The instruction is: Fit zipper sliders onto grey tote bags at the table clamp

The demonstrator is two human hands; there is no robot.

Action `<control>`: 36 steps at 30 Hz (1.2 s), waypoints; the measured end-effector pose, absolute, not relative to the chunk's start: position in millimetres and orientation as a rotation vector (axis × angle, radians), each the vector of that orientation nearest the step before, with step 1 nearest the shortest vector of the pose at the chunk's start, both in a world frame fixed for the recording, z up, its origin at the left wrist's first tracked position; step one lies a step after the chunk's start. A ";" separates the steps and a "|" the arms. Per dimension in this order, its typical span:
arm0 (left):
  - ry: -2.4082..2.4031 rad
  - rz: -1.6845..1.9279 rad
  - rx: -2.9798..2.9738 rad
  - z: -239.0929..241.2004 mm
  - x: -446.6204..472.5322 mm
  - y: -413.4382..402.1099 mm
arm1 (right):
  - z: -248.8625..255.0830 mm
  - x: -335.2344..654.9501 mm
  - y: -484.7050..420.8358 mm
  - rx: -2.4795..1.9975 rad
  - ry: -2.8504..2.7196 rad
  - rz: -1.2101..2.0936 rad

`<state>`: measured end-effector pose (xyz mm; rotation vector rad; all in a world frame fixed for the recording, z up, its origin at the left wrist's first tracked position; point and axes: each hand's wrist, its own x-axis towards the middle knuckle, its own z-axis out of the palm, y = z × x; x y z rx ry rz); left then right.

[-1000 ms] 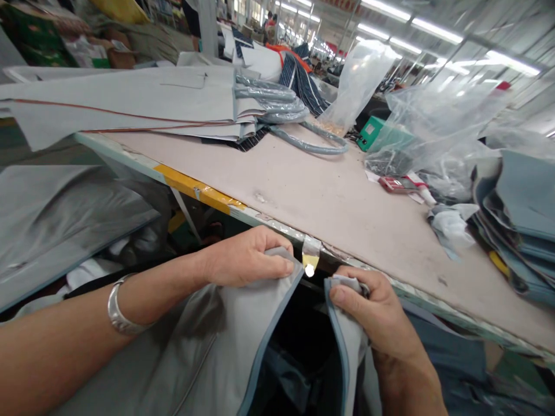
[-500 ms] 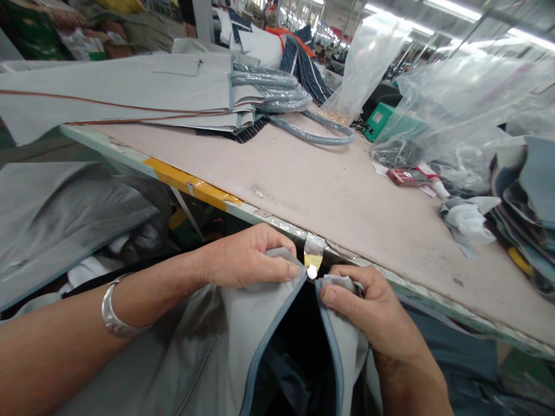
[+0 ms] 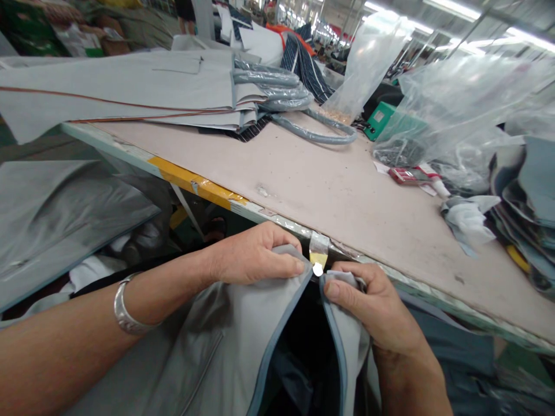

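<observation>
Below the table edge hangs a grey bag [image 3: 225, 346] with blue-grey piping round its opening. My left hand [image 3: 251, 257], a silver bracelet on its wrist, is closed on the bag's left rim. My right hand [image 3: 368, 312] pinches the right rim. The two rims nearly meet under a small taped metal tab with a white tip [image 3: 318, 263] that sticks out from the table edge [image 3: 277, 216].
Flat grey bags with handles [image 3: 173, 92] are stacked at the far left of the table. Clear plastic bags [image 3: 446, 110], a green box [image 3: 379, 118], a red item [image 3: 405, 175] and piled blue-grey pieces [image 3: 526, 202] lie at right. Grey panels [image 3: 65, 214] rest lower left.
My hands have drawn the bag's two rims together beneath the tab, closing the wide gap seen a second ago. The view has shifted slightly.
</observation>
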<state>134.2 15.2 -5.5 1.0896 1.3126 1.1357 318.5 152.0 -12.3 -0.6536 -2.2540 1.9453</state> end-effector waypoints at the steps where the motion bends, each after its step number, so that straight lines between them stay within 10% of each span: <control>1: 1.310 1.139 1.086 -5.8 134.3 15.4 | -12.9 318.6 152.0 -0.659 -2.252 1.949; 36: 1.308 1.212 1.106 -0.6 137.8 16.3 | -13.7 316.5 149.0 -0.682 -2.228 1.851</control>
